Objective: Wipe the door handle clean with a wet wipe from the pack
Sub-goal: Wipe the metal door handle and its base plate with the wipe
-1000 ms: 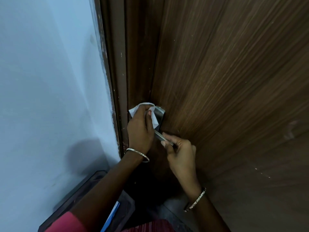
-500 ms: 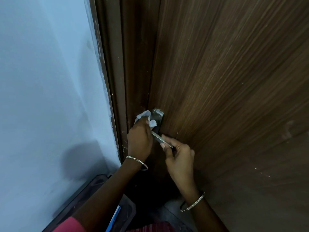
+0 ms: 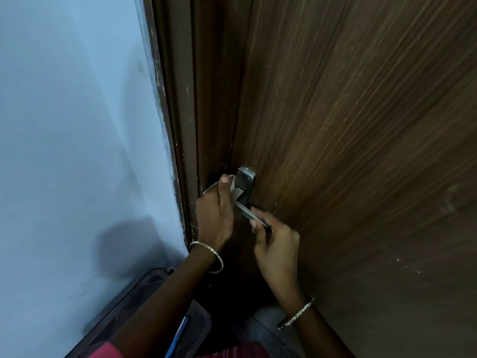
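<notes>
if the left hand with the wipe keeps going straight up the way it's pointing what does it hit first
Probably nothing new: the left hand already presses the wet wipe beside the handle's metal backplate. Straight on, it would slide along the plate's edge and door frame, though depth is unclear.

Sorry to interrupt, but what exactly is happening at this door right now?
A person is cleaning the metal door handle on a wooden door. The left hand presses a white wet wipe against the handle's plate, while the right hand steadies the end of the lever. The wipe pack is not visible.
</notes>
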